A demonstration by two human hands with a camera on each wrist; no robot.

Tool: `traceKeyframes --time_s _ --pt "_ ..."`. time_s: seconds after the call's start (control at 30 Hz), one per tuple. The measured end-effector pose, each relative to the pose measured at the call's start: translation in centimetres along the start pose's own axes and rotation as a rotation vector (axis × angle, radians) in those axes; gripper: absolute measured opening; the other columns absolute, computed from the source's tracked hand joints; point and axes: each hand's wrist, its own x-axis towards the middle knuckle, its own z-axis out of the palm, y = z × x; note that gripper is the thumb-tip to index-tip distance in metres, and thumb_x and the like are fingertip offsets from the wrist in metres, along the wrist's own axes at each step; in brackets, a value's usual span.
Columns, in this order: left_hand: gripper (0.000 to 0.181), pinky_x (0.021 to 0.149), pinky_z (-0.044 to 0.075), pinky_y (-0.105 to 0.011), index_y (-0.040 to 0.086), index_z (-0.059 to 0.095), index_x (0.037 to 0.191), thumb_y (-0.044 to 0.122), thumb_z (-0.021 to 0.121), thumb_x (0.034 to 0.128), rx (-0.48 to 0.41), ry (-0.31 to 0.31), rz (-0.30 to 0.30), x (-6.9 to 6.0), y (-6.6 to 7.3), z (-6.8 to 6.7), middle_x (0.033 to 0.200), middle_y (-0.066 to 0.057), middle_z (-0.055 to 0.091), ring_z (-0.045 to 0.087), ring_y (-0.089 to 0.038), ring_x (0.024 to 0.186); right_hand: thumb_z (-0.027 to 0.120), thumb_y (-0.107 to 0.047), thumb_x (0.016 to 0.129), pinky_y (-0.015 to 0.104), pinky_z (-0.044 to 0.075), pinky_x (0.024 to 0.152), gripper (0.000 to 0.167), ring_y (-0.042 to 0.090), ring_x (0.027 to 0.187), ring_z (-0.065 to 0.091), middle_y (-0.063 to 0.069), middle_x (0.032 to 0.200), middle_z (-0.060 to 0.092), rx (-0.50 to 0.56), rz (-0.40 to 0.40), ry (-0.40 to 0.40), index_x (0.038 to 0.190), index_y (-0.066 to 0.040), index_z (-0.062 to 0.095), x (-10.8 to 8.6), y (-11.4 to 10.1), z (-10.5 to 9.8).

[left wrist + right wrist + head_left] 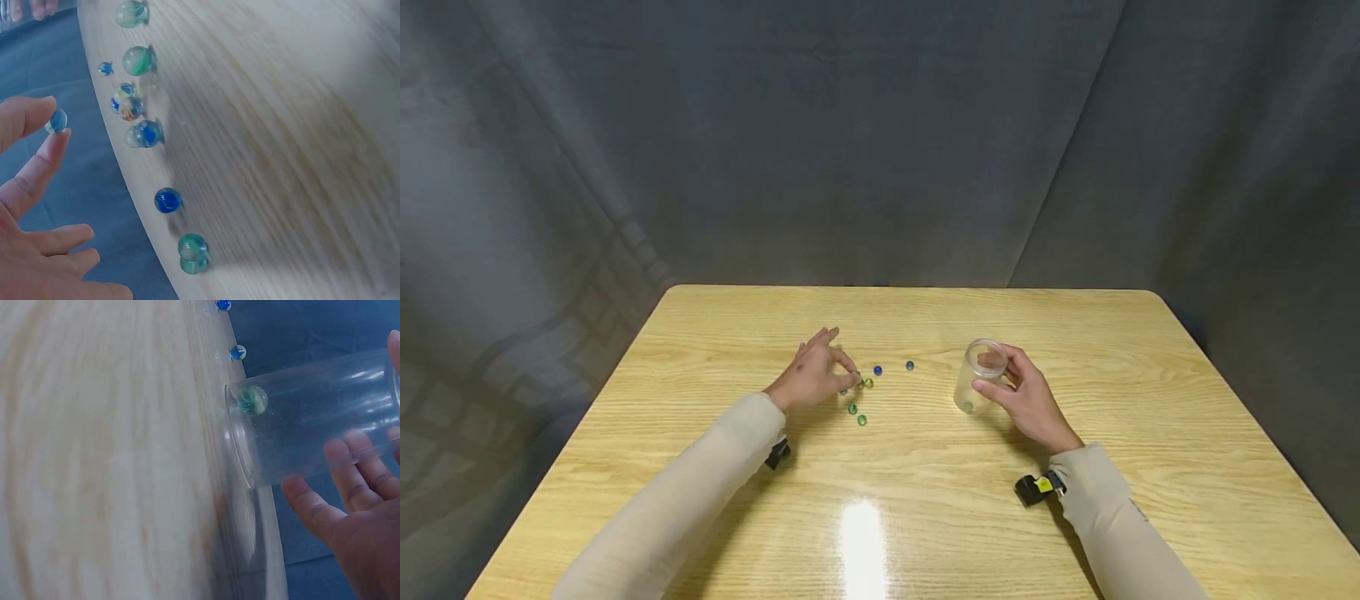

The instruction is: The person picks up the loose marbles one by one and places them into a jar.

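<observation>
My left grip [811, 375] pinches one bluish marble [57, 121] between thumb and forefinger, the other three fingers extended, over the bench [962, 500]. My right grip [1028, 402] is curled round one clear jar [966, 385], with one green marble [252, 400] at its bottom. Near my left grip lie loose marbles [139, 60]: I count roughly eleven, some overlapping, so I cannot be exact
</observation>
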Motion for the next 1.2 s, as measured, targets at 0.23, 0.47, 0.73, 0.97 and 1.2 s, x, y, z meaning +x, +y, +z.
traceKeyframes --time_s 0.23,0.47,0.73,0.97,1.2 --pt "0.012 0.118 0.001 -0.059 0.013 0.077 0.091 0.024 0.073 0.0929 -0.041 -0.002 0.012 0.2 0.5 -0.2 0.161 -0.023 0.023 0.006 -0.035 0.152 0.069 -0.004 0.094 0.015 0.042 0.097 0.058 0.035 0.128 0.049 0.023 0.134 0.054 -0.005 0.001 0.002 0.143 0.005 0.039 0.1 0.0 0.1" --pt "0.013 0.119 0.006 -0.059 0.013 0.076 0.09 0.025 0.074 0.0924 -0.086 0.006 0.054 0.6 1.7 -0.6 0.162 -0.019 0.022 0.005 -0.033 0.152 0.069 -0.005 0.095 0.015 0.043 0.096 0.057 0.036 0.13 0.049 0.023 0.135 0.054 -0.003 0.0 0.002 0.144 0.001 0.04 0.1 -0.1 0.1" --pt "0.012 0.117 0.015 -0.06 0.014 0.076 0.089 0.025 0.073 0.0919 -0.122 0.01 0.067 1.2 3.3 -0.6 0.163 -0.014 0.022 0.006 -0.03 0.152 0.069 -0.006 0.095 0.015 0.043 0.095 0.057 0.035 0.129 0.049 0.023 0.134 0.055 -0.019 0.006 0.005 0.142 0.005 0.038 0.2 0.0 0.1" --pt "0.013 0.116 0.019 -0.06 0.014 0.076 0.09 0.025 0.072 0.0929 -0.111 0.009 0.094 1.6 4.4 -0.5 0.163 -0.015 0.022 0.008 -0.032 0.152 0.068 -0.004 0.095 0.015 0.043 0.095 0.058 0.036 0.129 0.049 0.023 0.135 0.055 -0.007 0.002 -0.004 0.143 0.005 0.038 0.4 0.0 0.3" --pt "0.011 0.117 0.018 -0.059 0.012 0.077 0.09 0.023 0.074 0.0919 -0.119 0.027 0.113 2.1 5.6 -0.4 0.162 -0.016 0.024 0.009 -0.033 0.152 0.068 -0.005 0.095 0.015 0.044 0.094 0.056 0.038 0.13 0.049 0.023 0.133 0.055 -0.005 0.0 -0.013 0.144 0.001 0.04 0.6 0.1 0.5"
